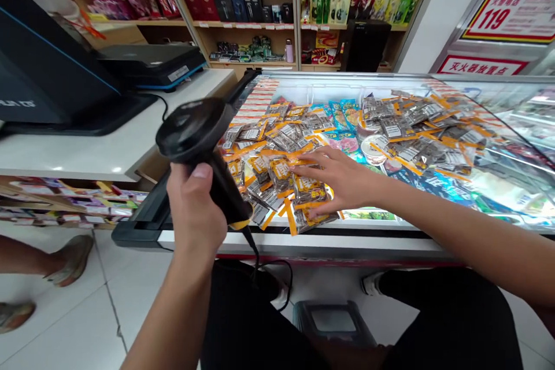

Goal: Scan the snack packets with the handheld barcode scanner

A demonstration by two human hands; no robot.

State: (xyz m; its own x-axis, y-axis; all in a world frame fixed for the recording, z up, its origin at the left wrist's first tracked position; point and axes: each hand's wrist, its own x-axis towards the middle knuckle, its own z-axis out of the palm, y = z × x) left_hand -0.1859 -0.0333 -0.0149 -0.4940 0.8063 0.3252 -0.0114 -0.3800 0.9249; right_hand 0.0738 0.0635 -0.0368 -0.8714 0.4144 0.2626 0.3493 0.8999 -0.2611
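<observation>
One scanner (pixel 191 127) sits in the closed grip of the left hand (pixel 197 211) in the head view. Right of that grip, the right hand (pixel 340 179) spreads, unclenched, over packets (pixel 280 170), touching some. More packets lie farther right; a counter (pixel 104 150) stands left of the scanner.

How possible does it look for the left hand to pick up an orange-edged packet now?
Probably not: the left hand is wrapped around the black scanner, which would likely need putting down first, though orange-edged packets lie nearby.
</observation>
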